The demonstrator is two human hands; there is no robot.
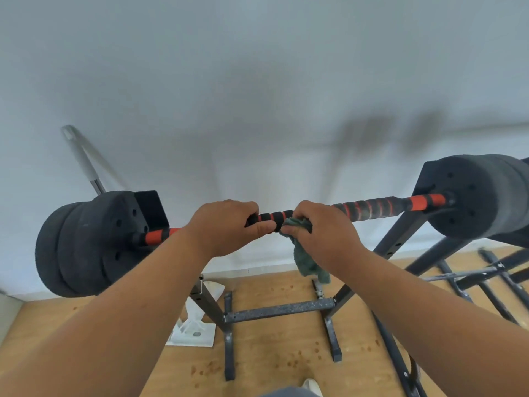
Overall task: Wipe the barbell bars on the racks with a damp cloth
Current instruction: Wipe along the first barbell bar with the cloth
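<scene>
Both hands on the barbell bar (369,209), mid-span on the rack (279,310).
L hand (226,224) curled round the striped grip; R hand (323,230) clamps the green cloth (307,263) to the bar (tail hangs below, prob. damp). Black plates (86,242) at each end.

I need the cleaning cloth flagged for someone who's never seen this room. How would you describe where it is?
Find the barbell with red-and-black grips lying across the dark rack by the white wall. At its middle, the right hand grips a cloth against the bar. It is the only soft thing there: dark green, crumpled, hanging below the fist.
</scene>
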